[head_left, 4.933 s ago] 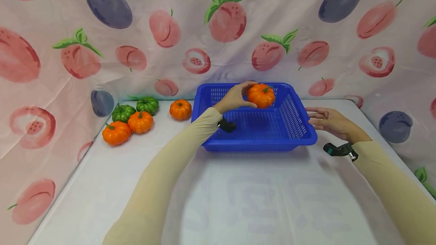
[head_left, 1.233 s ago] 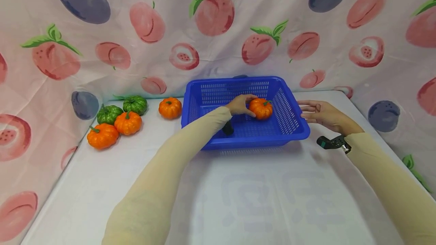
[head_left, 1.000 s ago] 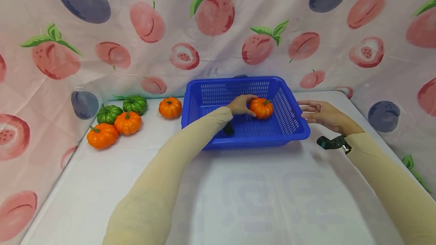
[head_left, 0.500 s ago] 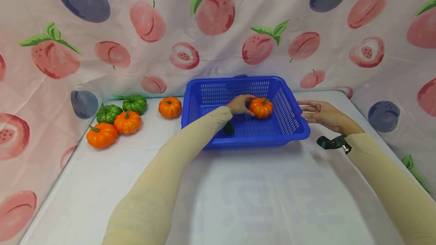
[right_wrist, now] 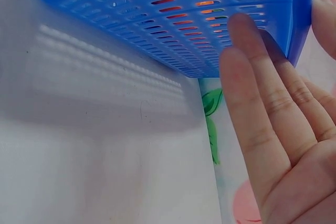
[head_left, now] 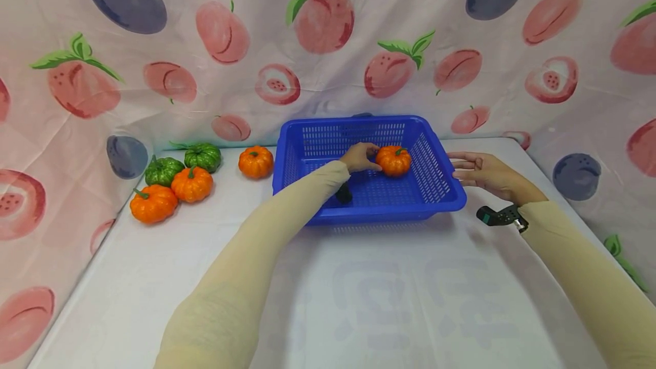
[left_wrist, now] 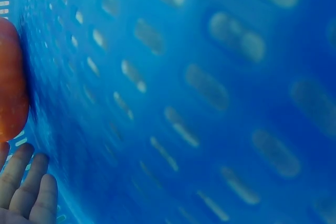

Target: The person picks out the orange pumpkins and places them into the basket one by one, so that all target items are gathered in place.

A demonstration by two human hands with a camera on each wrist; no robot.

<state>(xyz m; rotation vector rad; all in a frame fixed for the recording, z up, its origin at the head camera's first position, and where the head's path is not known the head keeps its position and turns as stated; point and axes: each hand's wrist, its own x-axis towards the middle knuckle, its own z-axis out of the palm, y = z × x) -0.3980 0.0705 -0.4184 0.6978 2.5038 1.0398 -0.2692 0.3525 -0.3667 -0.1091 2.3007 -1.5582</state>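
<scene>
An orange pumpkin sits in the right half of the blue basket; its side shows at the left edge of the left wrist view. Just left of it, inside the basket, is my left hand, thumb and fingers spread and fingertips close to its side; whether they touch cannot be told. The left wrist view shows that hand's fingers straight. My right hand is outside the basket's right wall, its fingers extended against or beside the slotted plastic and the thumb by the rim.
Left of the basket stands one orange pumpkin. Farther left, two orange pumpkins and two green ones are grouped on the white table. A fruit-print cloth hangs behind and at both sides.
The pumpkin came down from above the basket into it with my left hand, and has since shifted slightly toward the back. The left fingers have drawn slightly left. My right hand is still at the wall.
</scene>
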